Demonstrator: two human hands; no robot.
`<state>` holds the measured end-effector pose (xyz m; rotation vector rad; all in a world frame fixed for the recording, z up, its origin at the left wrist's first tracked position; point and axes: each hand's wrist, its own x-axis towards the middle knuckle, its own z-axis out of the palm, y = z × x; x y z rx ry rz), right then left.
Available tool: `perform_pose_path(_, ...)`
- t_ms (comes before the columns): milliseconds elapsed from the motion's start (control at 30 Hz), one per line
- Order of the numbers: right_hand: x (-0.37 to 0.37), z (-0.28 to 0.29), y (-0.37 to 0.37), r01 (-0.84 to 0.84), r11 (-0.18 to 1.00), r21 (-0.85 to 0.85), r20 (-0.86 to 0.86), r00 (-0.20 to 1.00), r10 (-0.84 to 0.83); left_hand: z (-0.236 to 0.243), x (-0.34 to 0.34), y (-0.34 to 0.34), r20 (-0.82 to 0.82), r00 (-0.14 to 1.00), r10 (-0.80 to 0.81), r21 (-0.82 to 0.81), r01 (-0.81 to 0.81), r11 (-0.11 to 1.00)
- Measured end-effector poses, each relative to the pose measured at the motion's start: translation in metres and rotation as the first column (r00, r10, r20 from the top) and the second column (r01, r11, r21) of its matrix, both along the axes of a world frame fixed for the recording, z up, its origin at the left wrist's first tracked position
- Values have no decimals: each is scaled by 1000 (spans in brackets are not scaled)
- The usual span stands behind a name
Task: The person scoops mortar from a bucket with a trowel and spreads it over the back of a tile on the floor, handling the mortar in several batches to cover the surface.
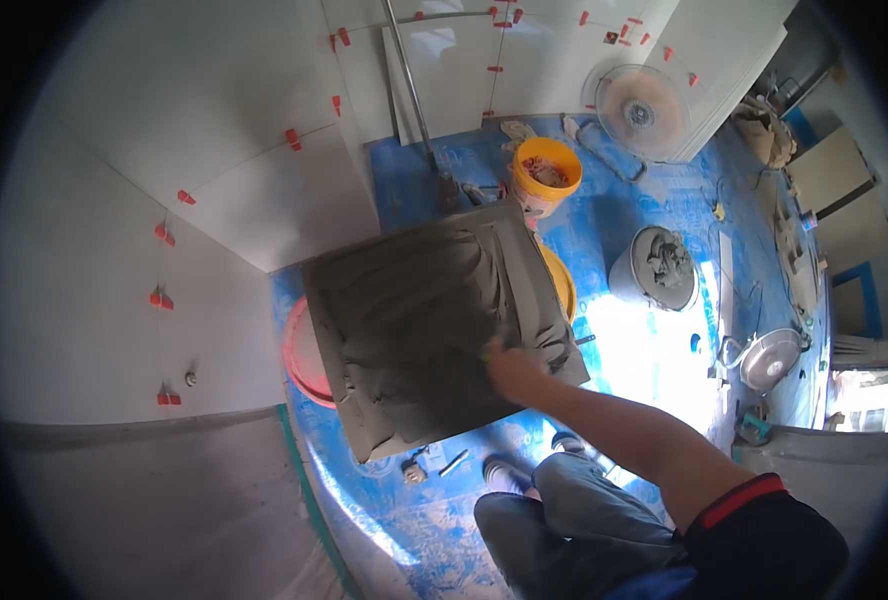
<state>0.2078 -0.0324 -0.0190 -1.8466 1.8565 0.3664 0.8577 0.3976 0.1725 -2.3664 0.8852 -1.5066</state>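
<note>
A large square tile point(354, 425) lies in front of me, coated with wet grey mortar point(404, 310). Its surface shows smeared ridges, with bare edges along the left and lower sides. My right hand point(516, 372) reaches over the right part of the tile, fingers closed round the handle of what looks like a trowel point(488, 348). Motion blur and the dark mortar hide most of the tool. Under the tile, a red bucket point(306, 360) shows at the left and a yellow bucket point(562, 282) at the right. My left hand is out of sight.
Right of the tile stands a bucket of mortar point(624, 278); behind it, a yellow bucket point(570, 160) holds small red pieces. A fan point(640, 112) stands by the tiled wall point(234, 120), which carries red levelling clips. Small tools lie on the blue floor covering point(434, 510) near my feet.
</note>
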Motion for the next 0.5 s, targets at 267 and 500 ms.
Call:
perform_pose_path(267,-81,-107,13,-295,915,-274,-16,953,302,280,-76,-103,141,989,-43,150,21,988)
perform_pose_path(500,-84,-97,61,420,507,753,658,-444,-609,358,-18,-178,-52,992,-115,273,125,954)
